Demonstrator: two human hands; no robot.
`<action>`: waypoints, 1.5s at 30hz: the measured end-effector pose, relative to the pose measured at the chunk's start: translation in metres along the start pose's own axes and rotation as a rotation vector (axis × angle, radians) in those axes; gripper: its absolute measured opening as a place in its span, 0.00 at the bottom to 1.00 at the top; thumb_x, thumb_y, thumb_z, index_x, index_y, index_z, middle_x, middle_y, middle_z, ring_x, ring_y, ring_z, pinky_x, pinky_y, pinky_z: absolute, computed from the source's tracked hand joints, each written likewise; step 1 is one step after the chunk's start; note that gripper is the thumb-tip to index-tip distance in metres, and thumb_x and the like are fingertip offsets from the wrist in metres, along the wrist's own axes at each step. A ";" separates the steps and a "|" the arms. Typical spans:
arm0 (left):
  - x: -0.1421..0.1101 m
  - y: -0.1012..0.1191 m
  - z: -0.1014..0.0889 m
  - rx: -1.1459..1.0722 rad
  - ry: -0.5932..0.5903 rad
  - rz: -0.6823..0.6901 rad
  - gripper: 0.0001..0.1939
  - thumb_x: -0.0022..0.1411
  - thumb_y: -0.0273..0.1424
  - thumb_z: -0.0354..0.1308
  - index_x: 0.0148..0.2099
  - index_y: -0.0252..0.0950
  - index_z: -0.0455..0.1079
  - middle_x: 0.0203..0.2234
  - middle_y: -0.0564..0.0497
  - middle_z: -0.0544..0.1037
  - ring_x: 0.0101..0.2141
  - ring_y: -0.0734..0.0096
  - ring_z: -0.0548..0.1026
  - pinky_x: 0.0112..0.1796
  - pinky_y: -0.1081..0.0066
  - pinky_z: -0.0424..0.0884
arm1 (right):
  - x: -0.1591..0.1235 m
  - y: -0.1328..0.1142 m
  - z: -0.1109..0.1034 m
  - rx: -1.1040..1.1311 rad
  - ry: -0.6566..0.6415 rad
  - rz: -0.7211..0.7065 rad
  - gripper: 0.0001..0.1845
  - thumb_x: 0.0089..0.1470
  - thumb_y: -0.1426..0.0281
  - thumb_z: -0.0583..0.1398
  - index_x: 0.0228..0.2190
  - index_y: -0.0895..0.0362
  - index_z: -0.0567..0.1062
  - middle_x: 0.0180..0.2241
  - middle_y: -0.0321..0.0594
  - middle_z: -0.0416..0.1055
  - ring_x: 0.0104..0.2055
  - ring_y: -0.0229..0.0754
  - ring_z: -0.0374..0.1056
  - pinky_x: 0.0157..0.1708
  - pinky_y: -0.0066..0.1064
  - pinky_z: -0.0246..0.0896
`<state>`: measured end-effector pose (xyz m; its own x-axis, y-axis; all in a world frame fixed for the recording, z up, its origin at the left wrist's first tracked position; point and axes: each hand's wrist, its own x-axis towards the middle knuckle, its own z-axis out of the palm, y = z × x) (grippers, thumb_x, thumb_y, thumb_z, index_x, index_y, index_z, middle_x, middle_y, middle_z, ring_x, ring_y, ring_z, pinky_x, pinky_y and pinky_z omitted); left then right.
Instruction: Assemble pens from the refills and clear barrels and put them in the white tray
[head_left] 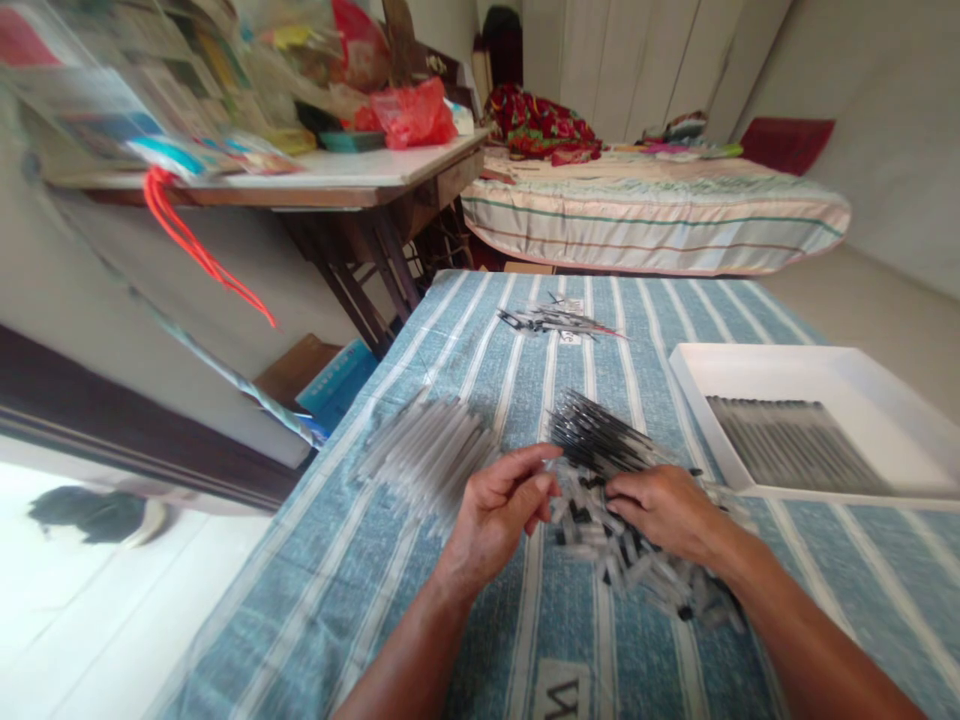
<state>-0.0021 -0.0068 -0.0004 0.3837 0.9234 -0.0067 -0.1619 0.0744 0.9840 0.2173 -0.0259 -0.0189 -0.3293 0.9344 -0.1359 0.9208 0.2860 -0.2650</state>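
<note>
My left hand (pixel 504 505) is closed in a pinch just left of the pen parts; a small pale tip shows at its fingers, but what it holds is not clear. Over a loose heap of clear and black pen caps (pixel 637 568), my right hand (pixel 664 510) has its fingers curled down among them, and the fingertips' contents are hidden. Behind that heap lies a bundle of black pen refills (pixel 600 430). To the left of my left hand, many translucent pen barrels (pixel 431 455) are laid side by side, slightly blurred.
A white tray (pixel 847 375) at the right holds a row of pens (pixel 799 440) with black ends. Farther back on the striped cloth (pixel 480 340) is a small scattered pile of thin refills (pixel 559 319). A cluttered desk (pixel 390 170) and a bed (pixel 660 215) stand beyond.
</note>
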 end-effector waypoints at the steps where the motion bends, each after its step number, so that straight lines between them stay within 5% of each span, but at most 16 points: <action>1: 0.000 0.000 0.000 0.013 0.001 -0.005 0.15 0.57 0.33 0.57 0.47 0.33 0.71 0.25 0.51 0.72 0.21 0.80 0.66 0.19 0.79 0.61 | 0.000 -0.001 -0.002 -0.024 -0.024 0.010 0.13 0.55 0.65 0.53 0.29 0.53 0.77 0.27 0.40 0.76 0.31 0.44 0.72 0.28 0.28 0.51; 8: 0.001 -0.003 0.001 0.106 -0.033 -0.017 0.16 0.58 0.31 0.55 0.49 0.33 0.70 0.25 0.52 0.72 0.20 0.80 0.66 0.19 0.79 0.59 | 0.000 -0.012 -0.009 -0.053 -0.120 0.046 0.14 0.55 0.67 0.53 0.27 0.53 0.77 0.27 0.41 0.77 0.32 0.44 0.72 0.27 0.29 0.48; 22: 0.001 0.002 0.008 0.282 -0.096 -0.015 0.15 0.56 0.25 0.52 0.46 0.29 0.70 0.23 0.53 0.70 0.20 0.80 0.65 0.22 0.77 0.62 | 0.000 -0.002 -0.001 0.030 -0.070 0.017 0.11 0.51 0.71 0.53 0.27 0.54 0.77 0.26 0.41 0.76 0.30 0.44 0.71 0.27 0.28 0.49; 30: 0.001 -0.003 0.007 0.330 -0.154 -0.031 0.16 0.56 0.26 0.53 0.47 0.29 0.71 0.23 0.53 0.69 0.21 0.79 0.66 0.24 0.76 0.64 | -0.001 0.000 0.002 0.569 0.098 -0.021 0.07 0.49 0.72 0.55 0.27 0.58 0.74 0.21 0.33 0.68 0.23 0.34 0.62 0.25 0.23 0.53; 36: -0.001 -0.005 0.009 0.330 -0.199 -0.027 0.14 0.56 0.25 0.53 0.45 0.30 0.72 0.23 0.54 0.69 0.22 0.78 0.66 0.24 0.77 0.64 | -0.003 -0.007 0.004 1.034 0.169 0.018 0.05 0.46 0.70 0.61 0.27 0.59 0.74 0.21 0.35 0.70 0.23 0.34 0.64 0.25 0.24 0.59; 45: -0.002 -0.004 0.009 0.397 -0.267 -0.015 0.14 0.58 0.25 0.52 0.45 0.35 0.72 0.25 0.54 0.70 0.23 0.78 0.65 0.26 0.77 0.64 | -0.003 -0.010 0.006 1.161 0.264 -0.052 0.08 0.46 0.67 0.64 0.29 0.59 0.77 0.23 0.36 0.70 0.22 0.33 0.64 0.23 0.24 0.60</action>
<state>0.0063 -0.0120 -0.0028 0.6117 0.7907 -0.0268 0.1854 -0.1103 0.9765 0.2076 -0.0327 -0.0211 -0.1823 0.9811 0.0651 0.1239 0.0886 -0.9883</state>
